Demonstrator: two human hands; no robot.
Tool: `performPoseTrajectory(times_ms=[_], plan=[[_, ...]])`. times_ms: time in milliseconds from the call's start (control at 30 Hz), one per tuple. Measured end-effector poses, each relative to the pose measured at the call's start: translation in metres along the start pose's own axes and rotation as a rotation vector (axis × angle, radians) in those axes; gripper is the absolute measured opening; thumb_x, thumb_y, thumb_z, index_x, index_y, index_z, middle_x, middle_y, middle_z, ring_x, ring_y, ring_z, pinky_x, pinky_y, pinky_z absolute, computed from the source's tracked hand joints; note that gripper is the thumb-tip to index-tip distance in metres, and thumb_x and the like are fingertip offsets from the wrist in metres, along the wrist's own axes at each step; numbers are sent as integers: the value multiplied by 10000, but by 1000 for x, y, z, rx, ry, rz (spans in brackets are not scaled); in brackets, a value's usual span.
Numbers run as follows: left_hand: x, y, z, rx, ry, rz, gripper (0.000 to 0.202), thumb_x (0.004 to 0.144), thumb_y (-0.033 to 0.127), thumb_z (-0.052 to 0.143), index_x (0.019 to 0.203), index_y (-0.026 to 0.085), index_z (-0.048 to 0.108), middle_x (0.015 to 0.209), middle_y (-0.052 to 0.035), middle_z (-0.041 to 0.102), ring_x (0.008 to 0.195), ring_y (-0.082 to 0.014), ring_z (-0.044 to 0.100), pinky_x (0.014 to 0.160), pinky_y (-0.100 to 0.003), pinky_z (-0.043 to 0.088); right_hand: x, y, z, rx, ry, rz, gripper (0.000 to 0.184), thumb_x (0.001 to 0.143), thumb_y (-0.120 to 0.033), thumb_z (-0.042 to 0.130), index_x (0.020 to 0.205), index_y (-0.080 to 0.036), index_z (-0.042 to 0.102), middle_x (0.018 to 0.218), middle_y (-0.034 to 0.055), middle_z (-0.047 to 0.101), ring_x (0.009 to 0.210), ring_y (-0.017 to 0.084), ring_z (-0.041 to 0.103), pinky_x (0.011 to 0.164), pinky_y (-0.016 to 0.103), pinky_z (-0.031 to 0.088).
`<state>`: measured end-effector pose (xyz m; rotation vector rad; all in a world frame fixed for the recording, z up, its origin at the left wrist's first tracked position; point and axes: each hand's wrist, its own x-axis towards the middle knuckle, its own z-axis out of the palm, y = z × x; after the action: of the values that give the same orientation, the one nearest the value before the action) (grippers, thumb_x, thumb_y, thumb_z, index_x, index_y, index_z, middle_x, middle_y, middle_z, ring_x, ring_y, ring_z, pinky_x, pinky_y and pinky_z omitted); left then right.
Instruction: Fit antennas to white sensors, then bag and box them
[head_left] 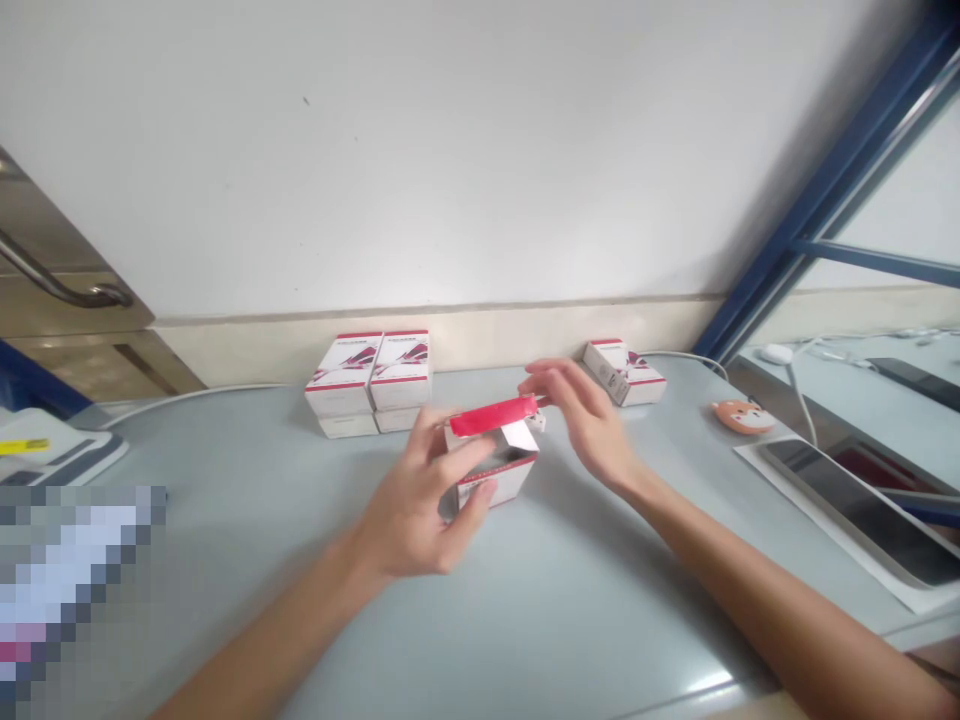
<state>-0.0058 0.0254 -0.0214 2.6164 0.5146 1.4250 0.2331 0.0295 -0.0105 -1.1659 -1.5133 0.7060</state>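
Note:
In the middle of the desk stands a small white carton (510, 485) with its top open. A red flap (491, 416) is raised along its far side, and a white side flap sticks up at the right. My left hand (424, 490) is closed around the carton's left part, its thumb on the near face and a finger reaching over the opening. My right hand (585, 415) is at the far right corner with fingers stretched toward the end of the red flap; whether they touch it is unclear. The carton's inside is mostly hidden.
Several similar cartons (401, 372) are stacked at the back left. Another carton (628, 375) lies at the back right, near an orange animal-shaped object (742, 416). A dark-screened phone-like device (862, 510) lies at right; a white-grey device (67, 450) sits left.

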Motion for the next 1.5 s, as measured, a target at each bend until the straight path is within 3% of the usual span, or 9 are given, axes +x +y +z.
performPoseTrajectory(times_ms=[133,233,533,733,867,1000,1133,1267,1500], plan=[[5,1,-8,67,-11,-33,528,859,105,633,1339,276,491,1158,-100,593,1038,-277,575,850,-446,548,11,37,-12,-569,-176,-64,480,1011,-553,591,1407,-287,642,1436,139,607,1336,354,563,1117,550,453],[4,-5,-7,4,47,-32,621,840,104,659,1364,282,377,1032,-40,536,893,-213,555,778,-384,527,14,54,-15,-692,-275,-101,515,1008,-560,592,1449,-298,631,1425,145,588,1355,359,526,1131,549,445],[-1,-6,-1,-138,80,-206,527,877,120,692,1179,295,297,1010,1,467,841,-160,524,761,-332,487,20,58,-21,-533,-301,13,372,993,-562,614,1181,-283,773,1145,69,623,869,196,655,861,383,548],[7,0,-14,-217,117,-292,183,977,247,640,968,246,457,1014,-38,536,903,-193,556,731,-332,458,22,63,-23,-493,-290,27,333,975,-509,649,1176,-280,784,1124,70,647,901,211,646,889,389,535],[15,8,-16,-227,177,-403,183,1070,296,517,909,227,569,947,-34,620,837,-172,580,680,-305,457,26,63,-24,-451,-205,3,332,958,-484,674,1153,-241,789,1107,75,705,829,199,621,846,387,530],[16,14,-12,-207,197,-495,195,1073,327,526,1195,252,658,997,-32,685,853,-179,644,696,-294,520,20,30,-28,-283,126,-20,359,934,-513,723,1152,-237,795,876,41,711,748,197,589,756,378,522],[12,14,-8,-219,208,-513,252,1081,342,513,1285,268,642,1106,-35,729,837,-169,670,761,-304,564,-5,-43,-15,-37,265,-216,281,943,-497,750,1147,-309,794,910,38,743,772,210,625,693,369,519],[7,10,0,-270,271,-482,224,1087,383,514,1238,262,627,1115,-42,726,917,-179,690,814,-302,573,-18,-95,17,-100,-77,-375,155,927,-401,795,1072,-349,816,1070,35,793,903,253,690,824,426,566],[2,13,8,-253,323,-558,202,1110,393,442,1084,237,568,892,-4,669,782,-156,627,712,-271,518,3,-94,21,-413,-291,-405,151,958,-283,732,1074,-338,811,1059,36,762,858,231,673,794,397,550]])
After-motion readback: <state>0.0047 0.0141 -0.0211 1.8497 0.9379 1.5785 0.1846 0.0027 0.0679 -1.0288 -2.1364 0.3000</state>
